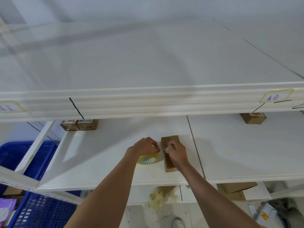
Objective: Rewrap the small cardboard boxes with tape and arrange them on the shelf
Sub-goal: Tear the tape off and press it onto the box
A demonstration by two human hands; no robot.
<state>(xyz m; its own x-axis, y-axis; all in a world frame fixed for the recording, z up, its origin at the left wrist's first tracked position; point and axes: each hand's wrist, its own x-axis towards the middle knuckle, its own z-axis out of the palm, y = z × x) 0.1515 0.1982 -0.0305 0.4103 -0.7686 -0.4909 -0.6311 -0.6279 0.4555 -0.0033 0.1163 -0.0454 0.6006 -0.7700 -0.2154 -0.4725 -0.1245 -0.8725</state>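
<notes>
While the right hand (176,154) pins the cardboard box (169,153) to the shelf (98,162), grip curled on top, the left hand (144,146), at its nine o'clock, pinches tape (strip barely visible) above the tape roll (147,159).

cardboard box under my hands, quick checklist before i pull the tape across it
1. Cardboard box lying flat on the shelf: ok.
2. Right hand steadying the box from above: ok.
3. Left hand grip on a tape end: fingers pinched together, but the tape itself is too clear to see: cannot tell.
4. Yellow tape roll in reach beside the box: ok.
5. Flaps fully closed: hidden by the hands: cannot tell.
</notes>
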